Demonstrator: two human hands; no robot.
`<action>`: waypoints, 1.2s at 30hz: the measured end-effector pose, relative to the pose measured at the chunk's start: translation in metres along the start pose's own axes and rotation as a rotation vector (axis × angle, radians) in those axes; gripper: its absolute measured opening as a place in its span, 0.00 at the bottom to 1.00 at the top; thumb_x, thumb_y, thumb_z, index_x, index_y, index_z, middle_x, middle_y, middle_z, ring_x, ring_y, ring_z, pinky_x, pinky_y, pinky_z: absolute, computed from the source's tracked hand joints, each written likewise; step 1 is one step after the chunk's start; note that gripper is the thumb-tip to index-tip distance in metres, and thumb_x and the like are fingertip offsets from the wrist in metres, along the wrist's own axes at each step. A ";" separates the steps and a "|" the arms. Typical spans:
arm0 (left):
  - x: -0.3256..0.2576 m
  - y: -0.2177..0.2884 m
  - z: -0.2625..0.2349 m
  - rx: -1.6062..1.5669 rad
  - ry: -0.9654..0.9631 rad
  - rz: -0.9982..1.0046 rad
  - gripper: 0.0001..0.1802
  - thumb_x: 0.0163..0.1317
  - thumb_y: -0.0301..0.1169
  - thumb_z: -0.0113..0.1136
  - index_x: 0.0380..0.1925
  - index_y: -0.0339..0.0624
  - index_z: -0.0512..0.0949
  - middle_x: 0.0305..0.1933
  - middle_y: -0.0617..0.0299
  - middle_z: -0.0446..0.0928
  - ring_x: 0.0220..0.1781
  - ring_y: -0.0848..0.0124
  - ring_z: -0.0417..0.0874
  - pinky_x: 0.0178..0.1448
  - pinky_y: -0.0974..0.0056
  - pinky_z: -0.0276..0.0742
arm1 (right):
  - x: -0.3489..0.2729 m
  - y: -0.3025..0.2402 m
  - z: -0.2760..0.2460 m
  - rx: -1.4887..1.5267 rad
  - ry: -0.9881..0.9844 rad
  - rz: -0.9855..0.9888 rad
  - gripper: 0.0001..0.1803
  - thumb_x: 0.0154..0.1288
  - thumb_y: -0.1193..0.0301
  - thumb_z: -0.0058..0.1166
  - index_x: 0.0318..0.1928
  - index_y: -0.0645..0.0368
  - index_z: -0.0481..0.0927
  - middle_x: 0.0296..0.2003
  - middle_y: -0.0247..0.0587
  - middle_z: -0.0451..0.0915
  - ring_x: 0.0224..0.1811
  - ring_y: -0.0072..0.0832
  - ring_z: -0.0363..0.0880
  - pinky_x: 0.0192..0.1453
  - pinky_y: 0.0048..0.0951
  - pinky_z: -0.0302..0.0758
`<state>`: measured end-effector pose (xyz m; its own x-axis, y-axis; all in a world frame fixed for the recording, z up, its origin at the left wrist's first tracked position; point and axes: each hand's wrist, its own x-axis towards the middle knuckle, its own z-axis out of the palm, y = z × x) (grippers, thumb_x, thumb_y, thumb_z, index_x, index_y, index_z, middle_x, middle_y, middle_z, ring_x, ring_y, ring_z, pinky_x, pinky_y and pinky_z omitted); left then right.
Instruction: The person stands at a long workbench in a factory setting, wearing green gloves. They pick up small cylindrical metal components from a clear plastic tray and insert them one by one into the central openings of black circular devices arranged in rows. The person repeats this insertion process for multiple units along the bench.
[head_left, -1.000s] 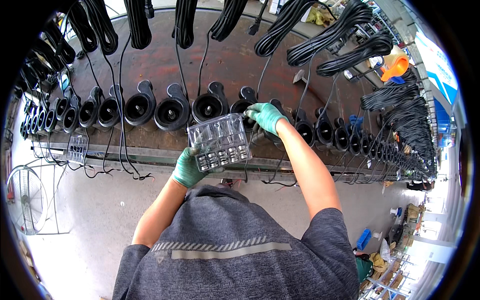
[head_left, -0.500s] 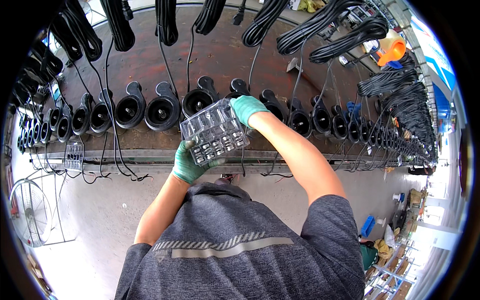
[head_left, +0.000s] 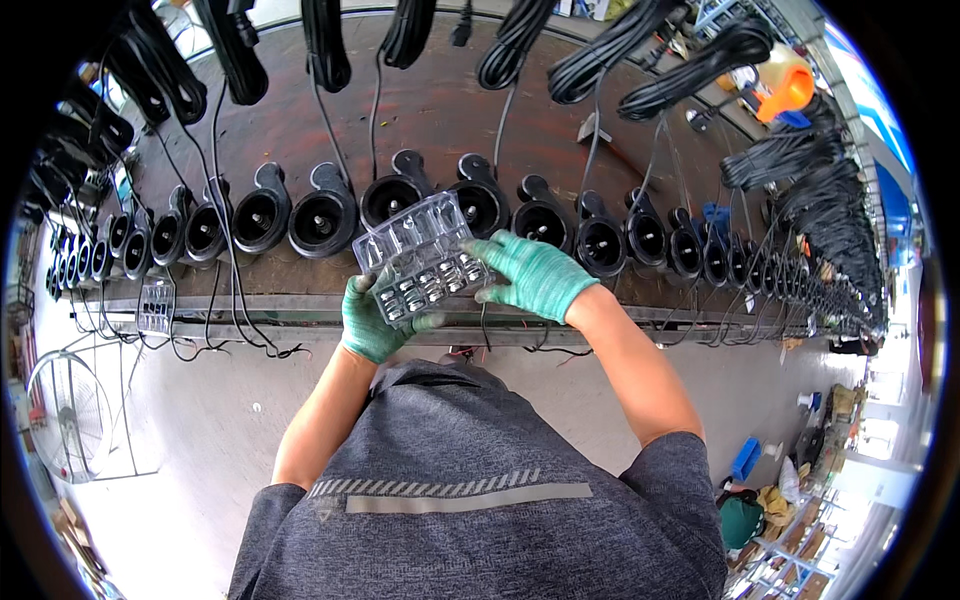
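Note:
A clear plastic blister tray [head_left: 412, 232] is held tilted in front of the workbench. Small shiny metal parts [head_left: 432, 286] sit in the pockets of its nearer half. My left hand [head_left: 372, 325], in a green glove, grips the tray's lower left corner from below. At the right edge, my right hand [head_left: 540, 274], gloved alike, has its fingers over the tray and its thumb below them, closed on that side. Just beyond the tray stand black round housings [head_left: 323, 222], each with a metal shaft in its cup. The tray covers part of the housing behind it.
Housings line the bench's [head_left: 280, 130] near edge, their cords running to coiled black cable bundles [head_left: 328, 45]. Loose cord ends hang over the metal rail [head_left: 640, 338]. A hammer [head_left: 592, 128] and an orange-mouthed container [head_left: 790, 92] lie farther right. Another clear tray [head_left: 155, 306] is at left.
My right hand has moved from the tray's far right corner down to its right edge, beside the metal parts. The left hand keeps its grip and the tray has shifted slightly left.

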<state>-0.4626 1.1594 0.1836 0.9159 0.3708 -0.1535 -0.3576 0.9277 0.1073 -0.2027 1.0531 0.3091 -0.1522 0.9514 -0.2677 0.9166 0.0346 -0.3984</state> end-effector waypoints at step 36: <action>0.040 -0.083 0.031 0.051 -0.013 0.135 0.52 0.56 0.53 0.70 0.78 0.44 0.64 0.77 0.40 0.68 0.76 0.37 0.71 0.64 0.22 0.79 | -0.032 0.126 0.020 1.001 0.119 0.528 0.16 0.79 0.60 0.57 0.55 0.58 0.81 0.35 0.39 0.85 0.22 0.26 0.82 0.26 0.30 0.76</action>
<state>-0.3901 1.0958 0.1991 0.8624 0.4915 -0.1211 -0.4686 0.8656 0.1763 -0.0898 1.0205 0.2498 0.2499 0.7994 -0.5463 0.1408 -0.5882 -0.7964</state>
